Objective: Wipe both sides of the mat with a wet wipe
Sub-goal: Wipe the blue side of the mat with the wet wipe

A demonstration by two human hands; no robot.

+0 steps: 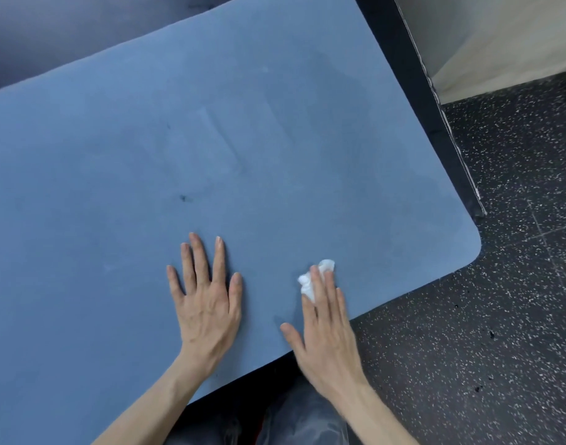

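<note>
Nearest to us, our knees in dark trousers (pixel 294 422) sit just under the near edge of the mat (pixel 211 139), with both forearms reaching forward over it.

Our left hand (pixel 207 303) lies flat on the blue mat, palm down, its fingers (pixel 198 258) straight and spread, holding nothing. Just beside it, our right hand (pixel 323 329) also lies palm down on the mat near the near edge. Its fingers (pixel 320 290) are straight and close together, pressing a crumpled white wipe (pixel 310 281) against the mat; the wipe shows at the fingertips and beside the forefinger, while the thumb sticks out to the side, resting on the mat.

The mat spreads wide across the view, lying flat, its rounded corner to our right resting on the black speckled floor (pixel 500 316). Farther on, a small dark spot (pixel 182 198) marks its middle, and faint streaks and a rectangular impression show beyond that.

Past the far edge lies a dark surface (pixel 66 27). To the far right a dark strip borders a pale wall (pixel 500 43).
</note>
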